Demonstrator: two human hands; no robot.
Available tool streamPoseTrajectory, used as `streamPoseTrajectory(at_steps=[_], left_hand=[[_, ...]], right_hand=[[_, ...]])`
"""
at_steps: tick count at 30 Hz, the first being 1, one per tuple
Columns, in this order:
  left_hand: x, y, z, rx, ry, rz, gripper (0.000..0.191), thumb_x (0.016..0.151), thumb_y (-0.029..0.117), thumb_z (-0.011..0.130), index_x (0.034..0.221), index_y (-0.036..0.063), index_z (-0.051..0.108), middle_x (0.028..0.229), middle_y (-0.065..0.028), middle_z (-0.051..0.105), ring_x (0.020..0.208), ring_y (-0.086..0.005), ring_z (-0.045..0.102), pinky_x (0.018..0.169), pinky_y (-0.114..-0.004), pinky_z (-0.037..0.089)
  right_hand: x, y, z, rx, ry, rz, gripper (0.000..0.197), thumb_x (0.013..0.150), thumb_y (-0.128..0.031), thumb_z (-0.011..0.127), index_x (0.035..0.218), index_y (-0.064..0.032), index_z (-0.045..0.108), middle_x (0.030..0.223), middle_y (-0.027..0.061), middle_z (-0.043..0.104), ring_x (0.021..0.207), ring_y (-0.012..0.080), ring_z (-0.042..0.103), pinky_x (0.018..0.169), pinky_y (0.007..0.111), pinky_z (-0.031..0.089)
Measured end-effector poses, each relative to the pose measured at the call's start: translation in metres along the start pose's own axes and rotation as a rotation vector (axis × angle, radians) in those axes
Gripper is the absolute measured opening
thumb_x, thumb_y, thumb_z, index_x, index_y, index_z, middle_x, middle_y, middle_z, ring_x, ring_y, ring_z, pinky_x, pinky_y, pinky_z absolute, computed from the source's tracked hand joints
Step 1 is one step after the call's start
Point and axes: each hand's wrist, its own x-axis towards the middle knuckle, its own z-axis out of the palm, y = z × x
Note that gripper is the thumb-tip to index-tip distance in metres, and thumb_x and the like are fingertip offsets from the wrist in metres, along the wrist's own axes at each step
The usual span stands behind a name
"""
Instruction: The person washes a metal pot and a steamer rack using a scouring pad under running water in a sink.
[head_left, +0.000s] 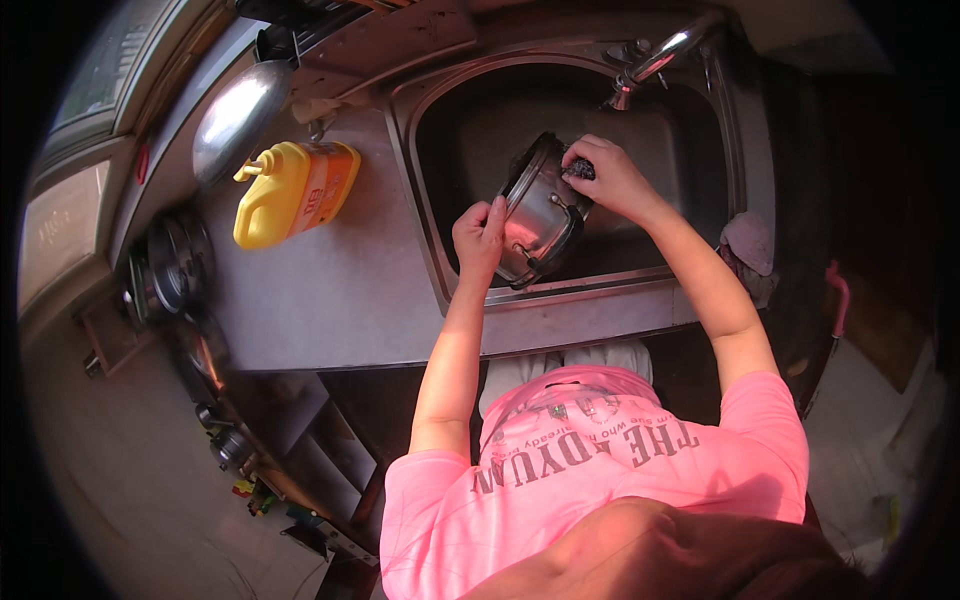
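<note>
A stainless steel pot (531, 229) is tilted on its side over the sink (637, 187), its side handle facing right. My left hand (480, 234) grips the pot's rim at the left, with the thumb lying along the edge. In my right hand (609, 176) is a dark steel wool scrubber (579, 166), pressed against the upper part of the pot's outer wall. The pot's inside is mostly turned from view. Above the basin, the chrome faucet (637, 75) reaches in from the upper right.
A yellow pump bottle (296, 193) stands on the steel counter (330, 300) left of the sink. Behind it leans a round metal wok or lid (240, 120). Stacked pans (176, 259) sit at the far left. A pinkish cloth (748, 241) lies at the sink's right edge.
</note>
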Motion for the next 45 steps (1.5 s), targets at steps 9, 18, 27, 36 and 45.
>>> streamPoseTrajectory(at_steps=[9,18,27,36,45], left_hand=[[0.004,-0.005,0.002,0.058,0.022,-0.021,0.040,0.089,0.025,0.064,0.061,-0.0004,0.050,0.051,-0.0040,0.040,0.051,-0.0090,0.035,0.046,-0.029,0.030],[0.008,0.000,0.009,0.093,0.065,0.012,0.042,0.090,0.029,0.063,0.063,-0.0008,0.051,0.052,-0.0040,0.040,0.053,-0.0085,0.034,0.047,-0.029,0.031],[-0.004,0.012,0.032,0.053,0.196,0.064,0.042,0.087,0.029,0.068,0.061,-0.0008,0.052,0.052,-0.0004,0.040,0.053,-0.0078,0.034,0.048,-0.028,0.032],[-0.037,0.006,0.078,-0.246,0.306,-0.121,0.046,0.095,0.035,0.054,0.065,0.0017,0.049,0.057,-0.0025,0.049,0.054,-0.0099,0.039,0.050,-0.029,0.037],[-0.048,0.022,0.041,0.384,0.352,0.211,0.081,0.069,0.029,0.080,0.127,-0.0033,0.033,0.122,-0.0222,0.041,0.116,-0.0341,0.041,0.100,-0.044,0.033]], right_hand=[[0.012,-0.034,0.007,-0.065,-0.084,-0.117,0.015,0.065,-0.002,0.070,0.079,-0.0059,0.064,0.082,0.0079,0.063,0.085,0.0287,0.057,0.076,0.037,0.046],[0.017,-0.055,0.018,-0.131,-0.240,-0.136,0.011,0.066,-0.007,0.069,0.076,-0.0060,0.065,0.079,0.0107,0.063,0.084,0.0312,0.059,0.075,0.040,0.047],[0.027,-0.041,-0.022,-0.172,0.269,0.129,0.017,0.076,-0.011,0.069,0.090,-0.0032,0.066,0.092,0.0118,0.063,0.088,0.0333,0.060,0.079,0.039,0.048],[-0.058,-0.095,0.007,-0.321,0.381,0.013,0.024,0.074,-0.003,0.069,0.098,-0.0043,0.064,0.102,0.0103,0.061,0.098,0.0309,0.056,0.085,0.037,0.045],[-0.050,-0.057,-0.006,-0.074,0.304,0.085,0.023,0.076,-0.009,0.069,0.098,-0.0054,0.064,0.102,0.0121,0.063,0.096,0.0318,0.059,0.085,0.037,0.047]])
